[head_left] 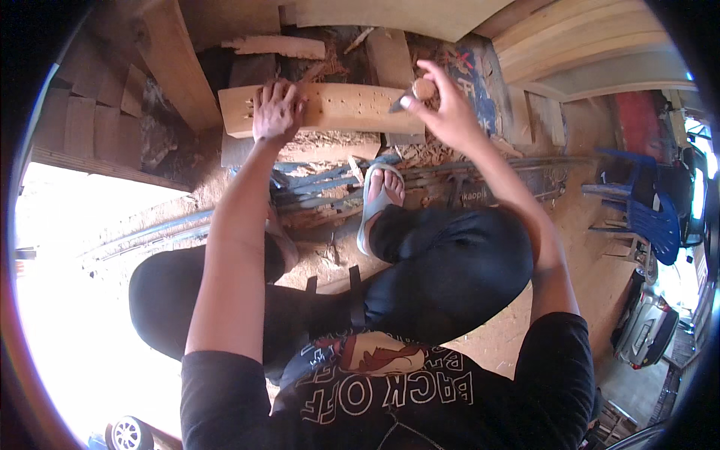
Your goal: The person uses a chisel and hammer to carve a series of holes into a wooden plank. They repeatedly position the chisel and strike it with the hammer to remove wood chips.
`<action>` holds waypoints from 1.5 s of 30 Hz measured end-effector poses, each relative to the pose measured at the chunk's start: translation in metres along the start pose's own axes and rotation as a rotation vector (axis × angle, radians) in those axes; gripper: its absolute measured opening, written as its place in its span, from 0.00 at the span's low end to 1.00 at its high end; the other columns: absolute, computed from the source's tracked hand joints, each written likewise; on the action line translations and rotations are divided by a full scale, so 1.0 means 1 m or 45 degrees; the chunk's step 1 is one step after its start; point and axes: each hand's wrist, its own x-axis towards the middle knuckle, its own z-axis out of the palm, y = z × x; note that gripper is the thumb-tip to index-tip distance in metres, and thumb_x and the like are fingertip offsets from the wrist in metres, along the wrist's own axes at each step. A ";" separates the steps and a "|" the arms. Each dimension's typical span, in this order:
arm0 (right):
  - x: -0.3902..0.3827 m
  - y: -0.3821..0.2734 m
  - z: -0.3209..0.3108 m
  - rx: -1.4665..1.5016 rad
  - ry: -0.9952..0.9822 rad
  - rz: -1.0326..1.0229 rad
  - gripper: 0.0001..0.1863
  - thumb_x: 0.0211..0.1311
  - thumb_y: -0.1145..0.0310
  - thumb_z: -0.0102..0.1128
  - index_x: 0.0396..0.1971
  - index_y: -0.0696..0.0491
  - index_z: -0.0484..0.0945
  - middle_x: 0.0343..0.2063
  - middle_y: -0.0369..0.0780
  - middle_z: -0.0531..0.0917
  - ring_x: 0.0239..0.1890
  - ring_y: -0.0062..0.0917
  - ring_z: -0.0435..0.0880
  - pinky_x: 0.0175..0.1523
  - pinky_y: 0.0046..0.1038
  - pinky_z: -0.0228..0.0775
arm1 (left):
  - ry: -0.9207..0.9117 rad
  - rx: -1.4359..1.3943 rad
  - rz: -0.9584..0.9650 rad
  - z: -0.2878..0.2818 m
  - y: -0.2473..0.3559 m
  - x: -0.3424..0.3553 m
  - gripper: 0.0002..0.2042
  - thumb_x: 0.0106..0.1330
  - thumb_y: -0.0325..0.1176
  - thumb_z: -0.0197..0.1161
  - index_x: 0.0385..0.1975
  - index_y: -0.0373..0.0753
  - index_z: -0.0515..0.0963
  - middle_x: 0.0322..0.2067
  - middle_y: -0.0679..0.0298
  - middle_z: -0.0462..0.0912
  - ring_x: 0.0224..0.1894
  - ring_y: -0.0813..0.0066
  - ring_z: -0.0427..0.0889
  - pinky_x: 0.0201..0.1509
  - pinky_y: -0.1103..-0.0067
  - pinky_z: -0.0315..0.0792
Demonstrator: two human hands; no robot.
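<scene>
A long pale board dotted with small dark holes lies crosswise on wood blocks in front of me. My left hand rests on its left part, fingers apart and slightly curved. At the board's right end, my right hand grips a tool with a round wooden handle and a dark pointed metal part; my thumb lies along the tool, and some of my fingers are partly hidden. Whether the metal touches the board, I cannot tell.
Wood scraps and shavings lie around my sandalled feet. Stacked planks stand at upper right, timber pieces at upper left. Dark pipes or rods run along the ground. Blue plastic chairs and a parked silver car are at right.
</scene>
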 end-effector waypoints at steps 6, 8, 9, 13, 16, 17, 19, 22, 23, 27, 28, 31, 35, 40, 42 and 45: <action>-0.006 0.019 0.058 0.594 0.533 -0.049 0.54 0.60 0.61 0.80 0.76 0.58 0.51 0.63 0.51 0.74 0.64 0.37 0.77 0.72 0.43 0.68 | 0.062 0.038 -0.033 0.002 -0.003 0.006 0.20 0.77 0.50 0.56 0.58 0.43 0.77 0.61 0.58 0.76 0.68 0.54 0.70 0.74 0.55 0.61; -0.016 0.022 0.086 0.780 0.493 0.045 0.55 0.58 0.65 0.81 0.77 0.58 0.49 0.66 0.53 0.71 0.69 0.37 0.73 0.74 0.44 0.65 | 0.098 0.021 -0.022 0.004 -0.005 0.009 0.20 0.77 0.51 0.56 0.57 0.44 0.76 0.60 0.58 0.76 0.69 0.54 0.70 0.73 0.54 0.62; -0.013 0.022 0.099 0.753 0.458 0.041 0.54 0.58 0.68 0.82 0.76 0.57 0.51 0.68 0.53 0.70 0.70 0.38 0.73 0.75 0.43 0.65 | 0.094 0.010 -0.016 0.005 -0.005 0.008 0.20 0.77 0.52 0.56 0.56 0.44 0.76 0.60 0.58 0.76 0.69 0.54 0.70 0.73 0.54 0.62; 0.013 0.009 0.130 1.182 0.696 -0.079 0.37 0.63 0.71 0.79 0.64 0.53 0.62 0.56 0.44 0.76 0.53 0.28 0.81 0.59 0.31 0.76 | 0.119 0.037 -0.005 0.007 -0.005 0.007 0.20 0.76 0.52 0.56 0.56 0.44 0.76 0.60 0.57 0.76 0.68 0.53 0.70 0.73 0.54 0.62; 0.038 0.004 0.130 1.165 0.884 0.114 0.22 0.67 0.74 0.75 0.50 0.52 0.69 0.39 0.37 0.79 0.36 0.19 0.80 0.41 0.23 0.74 | 0.122 0.027 -0.010 0.006 -0.004 0.008 0.20 0.76 0.52 0.56 0.55 0.44 0.76 0.59 0.56 0.77 0.68 0.53 0.70 0.73 0.54 0.62; 0.044 0.002 0.128 1.070 0.946 0.238 0.18 0.68 0.74 0.74 0.45 0.51 0.70 0.34 0.34 0.79 0.30 0.17 0.79 0.35 0.20 0.72 | 0.113 0.050 -0.011 0.005 -0.004 0.009 0.20 0.76 0.52 0.57 0.55 0.45 0.76 0.59 0.56 0.77 0.68 0.53 0.70 0.73 0.54 0.62; 0.045 0.002 0.124 1.293 0.880 0.225 0.16 0.68 0.75 0.73 0.35 0.50 0.69 0.25 0.30 0.74 0.24 0.15 0.74 0.31 0.21 0.66 | 0.097 0.077 -0.003 0.003 -0.003 0.009 0.19 0.75 0.52 0.57 0.55 0.45 0.76 0.59 0.56 0.77 0.68 0.53 0.70 0.72 0.54 0.62; 0.045 0.010 0.116 1.428 0.751 0.157 0.15 0.67 0.77 0.72 0.34 0.50 0.71 0.27 0.30 0.76 0.26 0.14 0.75 0.32 0.21 0.66 | 0.112 0.050 0.011 0.001 -0.002 0.011 0.18 0.74 0.50 0.59 0.54 0.45 0.77 0.59 0.57 0.77 0.67 0.53 0.71 0.72 0.54 0.62; 0.044 0.015 0.114 1.405 0.666 0.135 0.14 0.67 0.76 0.72 0.33 0.50 0.71 0.28 0.29 0.76 0.28 0.13 0.75 0.34 0.20 0.67 | 0.102 0.043 0.008 0.001 -0.002 0.011 0.18 0.74 0.50 0.59 0.54 0.45 0.77 0.59 0.57 0.77 0.67 0.53 0.71 0.72 0.54 0.62; 0.041 0.033 0.098 1.317 0.304 0.074 0.14 0.66 0.74 0.72 0.30 0.50 0.72 0.30 0.28 0.77 0.35 0.12 0.76 0.40 0.21 0.70 | 0.081 0.080 0.009 0.002 -0.002 0.011 0.18 0.73 0.49 0.60 0.54 0.45 0.77 0.59 0.58 0.76 0.67 0.54 0.71 0.72 0.54 0.63; 0.042 0.038 0.092 1.311 0.216 0.063 0.14 0.66 0.74 0.73 0.30 0.50 0.72 0.30 0.28 0.78 0.35 0.13 0.76 0.41 0.22 0.70 | 0.078 0.083 0.006 0.002 -0.002 0.011 0.18 0.73 0.49 0.60 0.54 0.46 0.77 0.60 0.59 0.76 0.66 0.54 0.71 0.72 0.54 0.63; 0.049 0.049 0.069 1.308 -0.142 -0.030 0.16 0.65 0.73 0.74 0.28 0.49 0.71 0.30 0.28 0.79 0.36 0.13 0.76 0.42 0.23 0.70 | 0.083 0.106 -0.003 0.003 0.000 0.011 0.18 0.73 0.49 0.60 0.55 0.46 0.77 0.60 0.59 0.76 0.66 0.54 0.71 0.72 0.55 0.63; 0.058 0.045 0.050 1.210 -0.243 -0.045 0.14 0.63 0.70 0.77 0.34 0.49 0.76 0.32 0.29 0.81 0.40 0.14 0.79 0.47 0.22 0.72 | 0.029 0.070 -0.023 0.002 0.001 0.013 0.20 0.74 0.49 0.59 0.58 0.44 0.77 0.60 0.56 0.76 0.67 0.52 0.71 0.74 0.54 0.61; 0.033 0.002 0.115 1.284 0.964 0.042 0.24 0.61 0.71 0.80 0.51 0.55 0.75 0.38 0.34 0.82 0.43 0.18 0.82 0.51 0.24 0.76 | 0.054 0.095 -0.011 -0.001 0.002 0.012 0.20 0.74 0.48 0.60 0.58 0.44 0.77 0.61 0.56 0.75 0.67 0.50 0.71 0.74 0.52 0.62; 0.033 0.001 0.132 1.244 1.029 0.112 0.22 0.62 0.69 0.81 0.49 0.55 0.75 0.35 0.33 0.82 0.39 0.16 0.81 0.46 0.23 0.74 | 0.004 0.092 -0.022 0.000 0.003 0.012 0.19 0.75 0.48 0.59 0.58 0.43 0.77 0.61 0.56 0.76 0.66 0.51 0.71 0.73 0.52 0.62; 0.046 0.017 0.129 1.083 0.909 0.206 0.14 0.66 0.67 0.78 0.39 0.53 0.77 0.26 0.28 0.77 0.29 0.14 0.77 0.36 0.22 0.69 | 0.082 0.098 0.019 0.002 0.003 0.015 0.19 0.74 0.48 0.60 0.58 0.44 0.77 0.59 0.57 0.76 0.66 0.52 0.72 0.73 0.53 0.62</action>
